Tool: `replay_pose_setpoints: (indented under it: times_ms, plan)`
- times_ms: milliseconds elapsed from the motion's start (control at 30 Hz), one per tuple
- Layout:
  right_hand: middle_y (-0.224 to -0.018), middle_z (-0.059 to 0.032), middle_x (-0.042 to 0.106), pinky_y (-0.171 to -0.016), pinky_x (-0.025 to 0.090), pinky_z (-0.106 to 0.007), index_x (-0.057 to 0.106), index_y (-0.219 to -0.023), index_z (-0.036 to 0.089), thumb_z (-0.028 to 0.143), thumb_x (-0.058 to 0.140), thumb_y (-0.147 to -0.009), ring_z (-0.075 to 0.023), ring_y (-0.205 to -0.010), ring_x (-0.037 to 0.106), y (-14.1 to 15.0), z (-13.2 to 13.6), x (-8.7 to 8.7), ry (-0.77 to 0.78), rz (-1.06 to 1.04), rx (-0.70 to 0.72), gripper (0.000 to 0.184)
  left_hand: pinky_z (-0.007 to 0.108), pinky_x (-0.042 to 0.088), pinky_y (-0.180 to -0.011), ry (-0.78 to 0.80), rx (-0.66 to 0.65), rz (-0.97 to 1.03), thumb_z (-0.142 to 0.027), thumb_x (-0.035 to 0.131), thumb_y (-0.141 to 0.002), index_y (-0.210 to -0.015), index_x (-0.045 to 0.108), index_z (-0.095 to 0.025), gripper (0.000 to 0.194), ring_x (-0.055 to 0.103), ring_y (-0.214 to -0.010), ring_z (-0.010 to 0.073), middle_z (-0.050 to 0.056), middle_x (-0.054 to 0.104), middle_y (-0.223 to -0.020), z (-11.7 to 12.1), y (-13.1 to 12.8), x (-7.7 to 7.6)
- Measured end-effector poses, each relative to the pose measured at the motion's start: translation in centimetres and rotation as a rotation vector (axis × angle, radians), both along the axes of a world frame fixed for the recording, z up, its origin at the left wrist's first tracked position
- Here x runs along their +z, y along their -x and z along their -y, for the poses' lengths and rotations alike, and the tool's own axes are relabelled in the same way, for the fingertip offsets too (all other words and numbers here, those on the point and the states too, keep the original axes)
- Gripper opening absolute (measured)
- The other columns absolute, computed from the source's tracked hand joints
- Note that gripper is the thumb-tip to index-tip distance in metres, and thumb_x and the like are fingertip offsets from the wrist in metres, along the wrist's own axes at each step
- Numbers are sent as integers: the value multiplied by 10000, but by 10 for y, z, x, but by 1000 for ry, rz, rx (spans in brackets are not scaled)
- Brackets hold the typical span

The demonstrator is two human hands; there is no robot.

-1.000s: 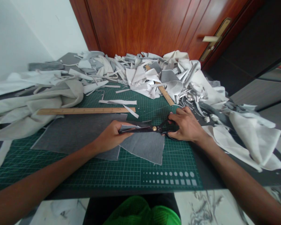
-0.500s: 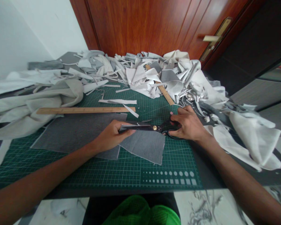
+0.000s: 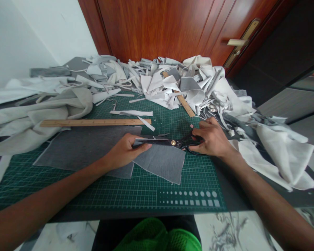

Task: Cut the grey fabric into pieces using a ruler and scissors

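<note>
steadily pinching grey denim [image 3: 159, 164] against black shears [image 3: 157, 141] with the left hand [image 3: 125, 151], clamping the handles [image 3: 192, 143] with the right hand [image 3: 211, 142] above a cutting mat [image 3: 107, 188].

shears [image 3: 157, 141]: black metal | cloth [image 3: 159, 164]: matt woven | mat [image 3: 115, 188]: matt plastic | door [image 3: 151, 28]: glossy wood

Head-worn camera, person's own viewpoint, facing forward and down over desk [image 3: 75, 218]. Near view: left hand [image 3: 124, 151] and right hand [image 3: 211, 139] just above centre, forearms entering from lower corners. Green cutting mat [image 3: 136, 191] fills lower middle. Fabric scrap heap [image 3: 172, 83] and wooden door [image 3: 157, 28] farther off, top. Green mesh cloth [image 3: 157, 237] at bottom edge.
</note>
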State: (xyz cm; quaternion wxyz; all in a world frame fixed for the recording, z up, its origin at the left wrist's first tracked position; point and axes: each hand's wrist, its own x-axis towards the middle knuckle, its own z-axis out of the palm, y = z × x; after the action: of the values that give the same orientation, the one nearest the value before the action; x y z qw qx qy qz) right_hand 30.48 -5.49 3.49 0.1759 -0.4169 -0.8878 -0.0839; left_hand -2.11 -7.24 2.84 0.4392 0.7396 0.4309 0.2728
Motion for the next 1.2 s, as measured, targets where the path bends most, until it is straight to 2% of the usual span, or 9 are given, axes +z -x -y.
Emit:
replay_pose_setpoints:
  times_ms: [167, 400, 467, 533, 600, 667, 833, 1000, 1200]
  plan:
    - [-632, -3, 538, -766, 306, -390, 616, -634, 238, 541, 702, -790, -175, -628, 465, -3, -1, 1, -10, 13, 12, 352, 192, 369, -466, -28, -7, 16, -340, 613, -883, -686, 678, -179, 262, 442, -493, 93, -61, 513, -537, -1, 1, -3]
    - [-602, 7, 523, -769, 319, -379, 600, -588, 233, 566, 668, -841, -157, -603, 455, -6, -2, -2, -78, 5, 24, 423, 191, 380, -468, -50, 11, 14, -371, 610, -897, -628, 629, -179, 331, 468, -487, 94, -59, 537, -540, -1, 1, -3]
    - [-591, 9, 523, -766, 317, -380, 600, -587, 234, 570, 661, -844, -155, -597, 452, -5, -1, -2, -92, -2, 8, 427, 201, 427, -507, -34, 0, 10, -379, 609, -908, -685, 690, -182, 309, 546, -533, 113, -36, 633, -596, -1, 1, -2]
    - [-572, 12, 514, -762, 317, -383, 591, -577, 236, 563, 657, -841, -155, -585, 444, -4, -1, -3, -113, -26, -15, 426, 221, 498, -602, -20, -10, 4, -380, 607, -925, -870, 781, -196, 259, 661, -682, 150, 5, 764, -790, 0, 2, -1]
    - [-559, 15, 497, -754, 319, -384, 574, -563, 239, 546, 656, -835, -154, -571, 430, -4, -1, -2, -116, -61, -44, 418, 241, 539, -717, -12, -21, -3, -381, 604, -944, -1087, 795, -228, 283, 718, -861, 182, 26, 808, -1004, 0, 2, -1]
    - [-565, 15, 485, -744, 318, -385, 557, -566, 240, 521, 652, -826, -157, -569, 423, -5, -2, -1, -84, -82, -72, 395, 245, 549, -771, -11, -25, -11, -382, 603, -954, -1182, 777, -253, 315, 729, -932, 189, 21, 808, -1088, 0, 3, -1]
    - [-611, 9, 500, -747, 306, -393, 526, -660, 240, 508, 647, -805, -193, -645, 470, -9, -3, 4, 37, -35, -42, 327, 246, 563, -765, -16, -21, -16, -375, 611, -952, -1179, 782, -263, 306, 740, -925, 192, 12, 804, -1123, 0, 3, -1]
    - [-672, -11, 565, -772, 303, -394, 541, -747, 238, 430, 638, -779, -226, -741, 505, -5, -1, 4, 89, 14, 27, 218, 243, 569, -738, -39, -7, -11, -348, 617, -940, -1160, 784, -237, 298, 741, -856, 180, 10, 818, -1013, -1, 4, -3]
    - [-670, -8, 558, -781, 306, -393, 565, -772, 236, 381, 645, -734, -232, -751, 495, -2, 0, 3, 104, 41, 37, 170, 279, 578, -849, -86, -50, 29, -290, 641, -906, -1128, 787, -210, 278, 751, -942, 202, 31, 814, -1063, -3, 3, -5]
